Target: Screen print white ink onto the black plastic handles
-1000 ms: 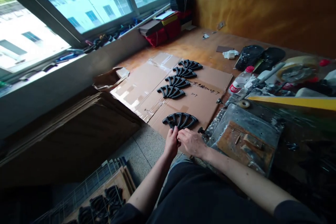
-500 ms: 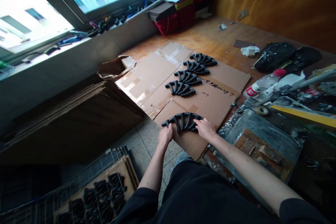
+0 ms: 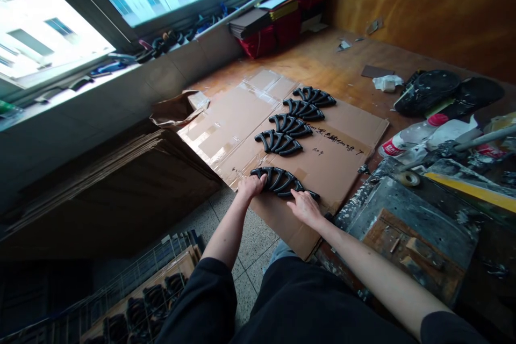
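Note:
A fanned row of black curved pieces, which look like handles, lies on a flat sheet of brown cardboard in front of me. My left hand closes on the left end of this row, its thumb against the pieces. At the right end my right hand has its index finger stretched to the row, while the other fingers bend over an end piece that sticks out beyond them. Farther back, several similar fanned rows lie one behind another. My hands partly hide the ends of the near row.
Stacked cardboard stands left, above a wire rack with more black pieces. On the right are a bottle, a tape roll and a stained metal plate. A red box sits by the window.
The near row has drawn closer together and its right side slants nearer to me. My left hand has moved up and left onto the row; my right hand has shifted slightly nearer to me.

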Motion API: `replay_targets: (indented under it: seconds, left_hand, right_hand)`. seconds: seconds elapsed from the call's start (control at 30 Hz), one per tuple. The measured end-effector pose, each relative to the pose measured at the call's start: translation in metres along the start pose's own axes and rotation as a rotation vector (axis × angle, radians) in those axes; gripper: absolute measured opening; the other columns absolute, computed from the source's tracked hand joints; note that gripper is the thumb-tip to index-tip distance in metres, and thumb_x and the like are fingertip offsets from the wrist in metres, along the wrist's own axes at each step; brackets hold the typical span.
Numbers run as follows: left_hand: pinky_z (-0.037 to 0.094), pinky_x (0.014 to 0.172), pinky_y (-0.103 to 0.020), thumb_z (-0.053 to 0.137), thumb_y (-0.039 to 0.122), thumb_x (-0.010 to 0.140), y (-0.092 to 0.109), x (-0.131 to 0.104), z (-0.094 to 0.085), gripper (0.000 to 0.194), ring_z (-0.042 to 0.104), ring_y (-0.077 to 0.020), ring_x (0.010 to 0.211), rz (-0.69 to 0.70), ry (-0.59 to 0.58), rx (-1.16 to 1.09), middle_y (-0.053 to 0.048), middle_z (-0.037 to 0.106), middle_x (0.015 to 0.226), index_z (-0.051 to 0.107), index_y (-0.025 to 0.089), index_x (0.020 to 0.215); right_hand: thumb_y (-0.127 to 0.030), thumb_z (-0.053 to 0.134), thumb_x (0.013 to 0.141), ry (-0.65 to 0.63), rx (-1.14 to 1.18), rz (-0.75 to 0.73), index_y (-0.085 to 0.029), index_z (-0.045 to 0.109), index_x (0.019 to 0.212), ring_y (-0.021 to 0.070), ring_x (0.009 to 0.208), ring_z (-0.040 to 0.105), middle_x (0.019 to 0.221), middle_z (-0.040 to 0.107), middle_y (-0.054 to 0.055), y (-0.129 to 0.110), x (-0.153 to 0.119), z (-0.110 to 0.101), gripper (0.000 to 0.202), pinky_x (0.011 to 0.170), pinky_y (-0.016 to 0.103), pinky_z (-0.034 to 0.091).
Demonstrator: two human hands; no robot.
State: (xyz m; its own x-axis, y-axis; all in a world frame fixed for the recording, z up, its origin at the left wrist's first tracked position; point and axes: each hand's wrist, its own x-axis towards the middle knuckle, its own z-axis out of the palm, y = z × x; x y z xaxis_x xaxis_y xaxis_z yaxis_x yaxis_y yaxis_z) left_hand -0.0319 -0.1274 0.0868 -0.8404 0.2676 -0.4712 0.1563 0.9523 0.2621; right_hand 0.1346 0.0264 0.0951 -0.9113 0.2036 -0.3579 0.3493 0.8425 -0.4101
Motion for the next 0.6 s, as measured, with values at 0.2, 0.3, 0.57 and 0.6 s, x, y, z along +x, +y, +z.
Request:
replay_targets:
  seconds: [0.2, 0.3, 0.57, 0.6]
  left_hand:
    - [0.039, 0.100, -0.049, 0.031, 0.061, 0.092, 0.003, -0.053, 0.033, 0.065, 0.053, -0.0366, 0.121, 0.120, 0.300, 0.052, -0.025, 0.057, 0.128, 0.056, 0.012, 0.126]
    - [0.025, 0.113, -0.050, 0.051, 0.056, 0.087, 0.006, -0.069, 0.064, 0.058, 0.037, -0.0342, 0.136, 0.427, 0.372, 0.077, -0.014, 0.044, 0.148, 0.052, 0.025, 0.137]
    - [0.029, 0.109, -0.058, 0.065, 0.054, 0.078, -0.006, -0.014, 0.056, 0.053, 0.041, -0.0382, 0.133, 0.600, 0.413, 0.162, -0.008, 0.054, 0.142, 0.064, 0.027, 0.123]
    - [0.031, 0.109, -0.057, 0.065, 0.054, 0.078, -0.013, -0.003, 0.046, 0.053, 0.042, -0.0377, 0.132, 0.638, 0.408, 0.185, -0.008, 0.054, 0.142, 0.064, 0.026, 0.123]
  right_hand:
    - [-0.032, 0.053, 0.090, -0.001, 0.039, -0.011, -0.009, 0.050, 0.139, 0.0285, 0.115, 0.055, 0.122, 0.064, 0.017, 0.004, -0.002, 0.005, 0.054, 0.097, 0.036, 0.042]
    - [-0.033, 0.052, 0.090, -0.002, 0.070, 0.006, -0.006, 0.049, 0.139, 0.0297, 0.118, 0.053, 0.123, 0.063, 0.018, 0.000, 0.000, 0.005, 0.055, 0.100, 0.037, 0.040]
    - [-0.028, 0.059, 0.086, 0.008, 0.235, -0.024, -0.009, 0.048, 0.141, 0.0281, 0.126, 0.048, 0.136, 0.054, 0.016, -0.012, -0.001, -0.003, 0.059, 0.108, 0.037, 0.035]
    - [-0.027, 0.059, 0.085, 0.026, 0.267, -0.050, -0.010, 0.049, 0.140, 0.0271, 0.127, 0.047, 0.137, 0.054, 0.015, -0.010, -0.005, -0.006, 0.058, 0.108, 0.037, 0.035]
